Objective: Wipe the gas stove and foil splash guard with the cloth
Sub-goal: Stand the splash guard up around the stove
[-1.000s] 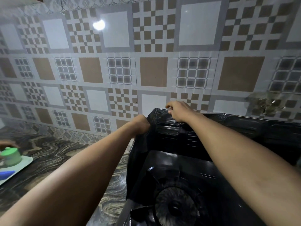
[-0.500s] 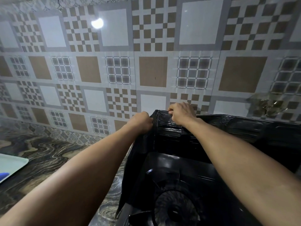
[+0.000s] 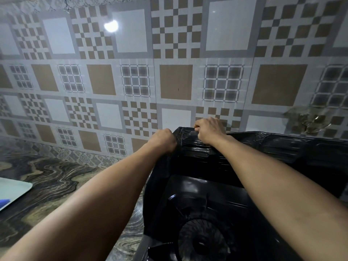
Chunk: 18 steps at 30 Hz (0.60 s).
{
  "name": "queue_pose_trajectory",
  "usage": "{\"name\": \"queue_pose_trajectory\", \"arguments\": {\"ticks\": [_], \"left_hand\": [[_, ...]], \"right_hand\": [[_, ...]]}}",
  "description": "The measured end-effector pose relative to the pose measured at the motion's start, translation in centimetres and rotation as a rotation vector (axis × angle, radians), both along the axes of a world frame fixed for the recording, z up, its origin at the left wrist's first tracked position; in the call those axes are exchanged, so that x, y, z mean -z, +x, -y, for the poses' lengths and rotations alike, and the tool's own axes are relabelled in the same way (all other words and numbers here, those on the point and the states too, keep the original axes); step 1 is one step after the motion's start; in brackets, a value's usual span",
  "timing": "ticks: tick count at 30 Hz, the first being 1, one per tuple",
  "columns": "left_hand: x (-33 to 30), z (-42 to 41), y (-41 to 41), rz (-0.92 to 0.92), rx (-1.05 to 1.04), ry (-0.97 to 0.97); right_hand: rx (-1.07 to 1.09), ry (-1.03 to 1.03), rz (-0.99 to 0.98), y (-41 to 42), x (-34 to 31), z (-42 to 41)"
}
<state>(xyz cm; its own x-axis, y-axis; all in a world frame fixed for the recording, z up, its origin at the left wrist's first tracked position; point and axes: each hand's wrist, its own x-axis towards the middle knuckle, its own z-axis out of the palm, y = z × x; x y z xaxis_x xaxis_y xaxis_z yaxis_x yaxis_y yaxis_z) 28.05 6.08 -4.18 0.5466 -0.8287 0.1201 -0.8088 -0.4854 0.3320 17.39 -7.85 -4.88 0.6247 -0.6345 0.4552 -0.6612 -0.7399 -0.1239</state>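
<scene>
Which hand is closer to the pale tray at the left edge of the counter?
Left. The left hand grips the splash guard at its left corner, on the side toward the tray; the right hand grips its top edge farther right.

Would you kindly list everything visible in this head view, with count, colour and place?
splash guard: one, black and glossy, standing around the stove at right against the wall.
gas stove: one, black, inside the guard, lower centre.
burner: one, black, round, on the stove near the bottom edge.
tray: one, pale green, left edge of the counter.
blue item: one, on the tray; cut off by the frame.
counter: one, dark marbled, lower left.
wall tiles: many, brown, grey and white, behind.
left hand: gripping the guard's left corner.
right hand: gripping the guard's top edge.
</scene>
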Motion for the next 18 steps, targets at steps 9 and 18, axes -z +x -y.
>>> {"name": "queue_pose_trajectory", "arguments": {"ticks": [9, 18], "left_hand": [[-0.2, -0.4, -0.8, 0.135, 0.069, 0.034], [-0.8, -1.3, -1.6, -0.069, -0.003, -0.055]], "right_hand": [[-0.057, 0.051, -0.039, 0.0, 0.3, 0.1], [-0.069, 0.162, -0.007, -0.7, -0.2, -0.3]]}}
